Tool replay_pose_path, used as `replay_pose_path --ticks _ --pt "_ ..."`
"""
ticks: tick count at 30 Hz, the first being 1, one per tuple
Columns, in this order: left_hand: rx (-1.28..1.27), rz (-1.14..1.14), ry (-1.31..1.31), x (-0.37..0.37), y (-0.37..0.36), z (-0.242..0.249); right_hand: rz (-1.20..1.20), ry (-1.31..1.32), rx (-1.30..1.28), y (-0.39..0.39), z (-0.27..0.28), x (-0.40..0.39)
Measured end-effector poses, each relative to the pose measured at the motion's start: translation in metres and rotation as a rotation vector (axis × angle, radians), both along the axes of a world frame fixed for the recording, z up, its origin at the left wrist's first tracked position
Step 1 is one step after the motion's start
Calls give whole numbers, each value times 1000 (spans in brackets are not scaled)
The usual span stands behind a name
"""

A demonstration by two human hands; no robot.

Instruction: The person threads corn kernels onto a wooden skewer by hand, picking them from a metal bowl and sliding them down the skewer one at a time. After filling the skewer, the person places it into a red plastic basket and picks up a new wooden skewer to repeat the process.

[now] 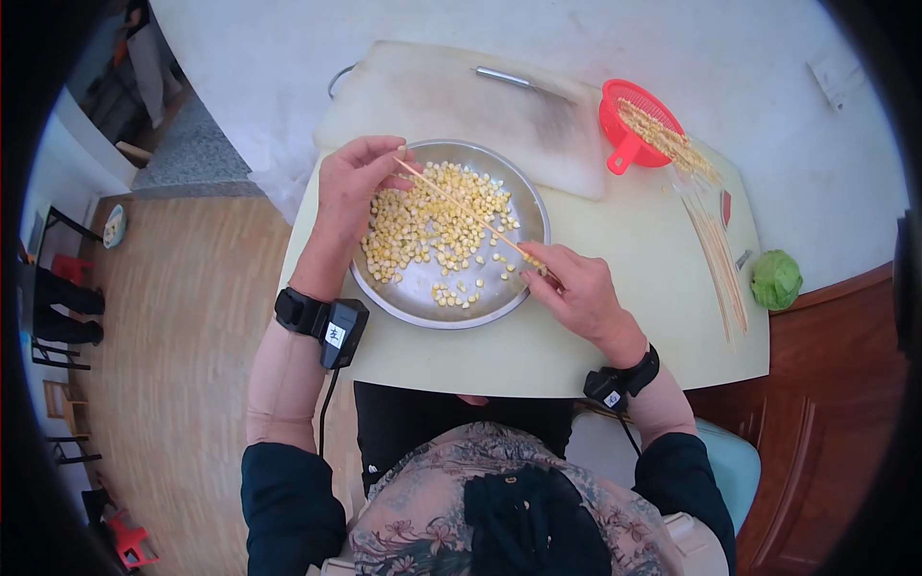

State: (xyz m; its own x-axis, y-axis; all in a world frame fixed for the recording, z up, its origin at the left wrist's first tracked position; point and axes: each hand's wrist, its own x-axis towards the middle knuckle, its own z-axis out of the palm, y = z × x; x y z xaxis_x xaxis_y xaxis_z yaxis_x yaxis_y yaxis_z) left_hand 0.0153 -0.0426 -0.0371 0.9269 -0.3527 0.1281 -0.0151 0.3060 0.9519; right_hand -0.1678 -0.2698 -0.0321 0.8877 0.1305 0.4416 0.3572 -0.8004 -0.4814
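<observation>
A round metal tray holds many loose yellow and white corn kernels. Across it slants a thin wooden skewer. My right hand, at the tray's right rim, grips the skewer's lower end, where a few kernels appear threaded beside the fingers. Over the tray's upper left edge is my left hand, its thumb and fingertips pinching what looks like a single corn kernel close to the skewer's upper tip.
Behind the tray lies a white cutting board with a knife. To the right are a red strainer with filled corn skewers across it, a bundle of bare skewers and a green cabbage.
</observation>
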Motion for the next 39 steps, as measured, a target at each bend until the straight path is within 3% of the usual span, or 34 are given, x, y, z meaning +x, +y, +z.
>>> replay_pose_path --ticks 6,8,14,39 --pt "23 -2 -39 0 -1 1 19 -2 -30 2 2 3" --pt "36 13 -27 -2 -2 1 -45 124 152 5 7 3" --pt "71 -21 -33 1 -1 -2 -65 224 260 18 16 13" --pt "66 17 -54 -3 -3 -1 72 93 145 28 4 5"
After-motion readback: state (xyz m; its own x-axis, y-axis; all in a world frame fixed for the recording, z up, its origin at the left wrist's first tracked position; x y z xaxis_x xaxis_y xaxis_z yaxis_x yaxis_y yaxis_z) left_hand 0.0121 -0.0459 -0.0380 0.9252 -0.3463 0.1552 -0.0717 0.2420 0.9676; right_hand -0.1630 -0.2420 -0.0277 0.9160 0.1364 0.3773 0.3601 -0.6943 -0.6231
